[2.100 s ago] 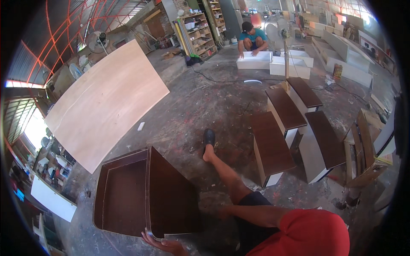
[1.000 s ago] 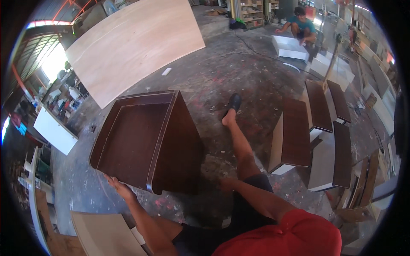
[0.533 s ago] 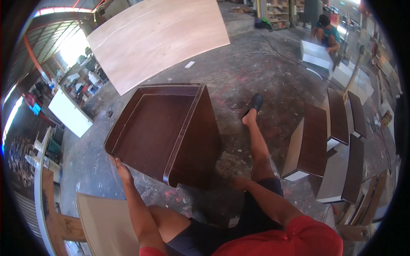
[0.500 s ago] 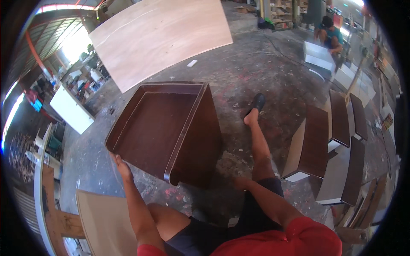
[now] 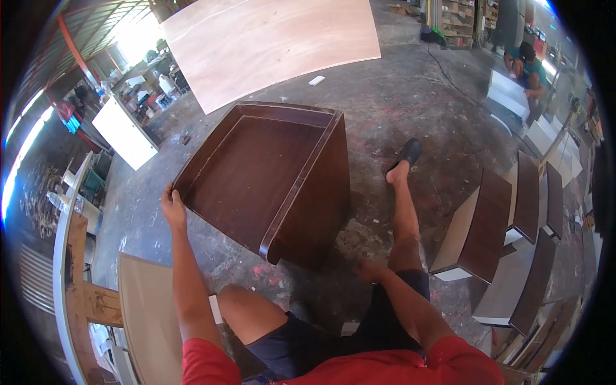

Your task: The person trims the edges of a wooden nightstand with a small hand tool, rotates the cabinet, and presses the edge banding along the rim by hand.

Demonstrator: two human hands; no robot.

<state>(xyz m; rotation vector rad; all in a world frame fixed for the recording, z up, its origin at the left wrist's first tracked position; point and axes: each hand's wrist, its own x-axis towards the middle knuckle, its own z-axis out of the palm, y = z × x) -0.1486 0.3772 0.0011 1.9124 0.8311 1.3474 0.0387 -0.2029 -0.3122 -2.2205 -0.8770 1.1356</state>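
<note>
A dark brown wooden cabinet carcass [image 5: 256, 167] stands tilted on the floor in front of me, its recessed panel framed by a raised rim. At its near left corner my left hand [image 5: 173, 206] grips the rim, fingers curled over the edge. My right hand [image 5: 370, 271] hangs low between the cabinet's right side and my right leg. Shadow and blur hide its fingers, and I cannot make out anything in it.
Several brown-fronted drawers [image 5: 471, 224] lie at the right. A large pale plywood sheet [image 5: 276, 48] is beyond the cabinet, and a white panel [image 5: 125, 133] leans at the left. A co-worker [image 5: 529, 70] crouches far right with a white box [image 5: 508, 96]. Beside my left arm is a beige board [image 5: 144, 301].
My left hand has moved up and around the cabinet's near left corner, now curling over its rim. The cabinet appears turned slightly and the whole view has shifted.
</note>
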